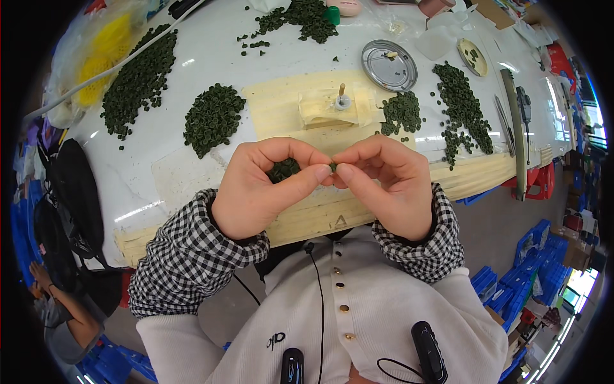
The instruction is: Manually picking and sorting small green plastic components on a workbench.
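Observation:
Both hands meet over the front of the table, fingertip to fingertip. My left hand (265, 185) and my right hand (393, 182) are closed in pinches on one small dark green part (332, 167), mostly covered by the fingers. A small heap of dark green parts (283, 169) shows behind my left fingers. Just beyond the hands stands a tape-covered block (316, 115) with a grey round fitting (343, 102) and an upright thin peg. Small green ring-like pieces (401, 112) lie right of the block.
More dark green parts lie in a round pile (214, 120), a long left pile (141, 80), a far pile (310, 19) and a right pile (464, 105). A round metal lid (389, 66) sits behind the block. Tweezers (504, 125) and a screwdriver (524, 109) lie at the right.

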Demonstrator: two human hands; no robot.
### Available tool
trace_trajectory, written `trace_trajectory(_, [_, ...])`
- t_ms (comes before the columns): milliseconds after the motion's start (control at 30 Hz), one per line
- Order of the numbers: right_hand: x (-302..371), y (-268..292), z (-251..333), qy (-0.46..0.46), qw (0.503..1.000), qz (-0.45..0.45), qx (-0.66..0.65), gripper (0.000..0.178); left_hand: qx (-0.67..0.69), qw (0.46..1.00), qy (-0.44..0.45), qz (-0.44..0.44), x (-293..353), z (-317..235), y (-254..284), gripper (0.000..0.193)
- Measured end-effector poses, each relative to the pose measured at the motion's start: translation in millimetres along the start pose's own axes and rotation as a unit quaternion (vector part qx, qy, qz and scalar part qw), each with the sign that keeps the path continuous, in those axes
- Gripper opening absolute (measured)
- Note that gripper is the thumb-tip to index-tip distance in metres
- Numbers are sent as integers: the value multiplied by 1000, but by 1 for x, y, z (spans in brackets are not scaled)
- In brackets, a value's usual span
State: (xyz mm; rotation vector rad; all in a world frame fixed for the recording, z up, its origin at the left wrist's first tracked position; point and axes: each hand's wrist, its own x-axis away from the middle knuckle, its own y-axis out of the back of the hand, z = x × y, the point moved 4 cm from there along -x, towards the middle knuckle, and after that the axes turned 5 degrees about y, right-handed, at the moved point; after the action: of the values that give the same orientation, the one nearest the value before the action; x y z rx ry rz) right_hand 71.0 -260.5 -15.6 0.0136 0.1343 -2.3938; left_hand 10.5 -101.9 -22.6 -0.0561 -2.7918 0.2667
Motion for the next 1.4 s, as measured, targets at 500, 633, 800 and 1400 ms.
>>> trace_trajectory(500, [0, -2, -1, 31, 1000, 0, 1, 9, -9, 1000, -19, 2, 1, -2, 0, 8])
trace_trajectory(633, [0, -2, -3, 14, 1000, -19, -12, 10, 21, 1000, -8, -9, 0, 1, -1, 8])
trace_trajectory(800, [0, -2, -6, 10, 1000, -15, -12, 12, 17, 1000, -6, -19, 0, 3, 0, 10])
trace_trajectory(1400, [4, 51, 17, 145, 869, -26, 473, 9, -130, 990, 28, -38, -6, 4, 12, 14])
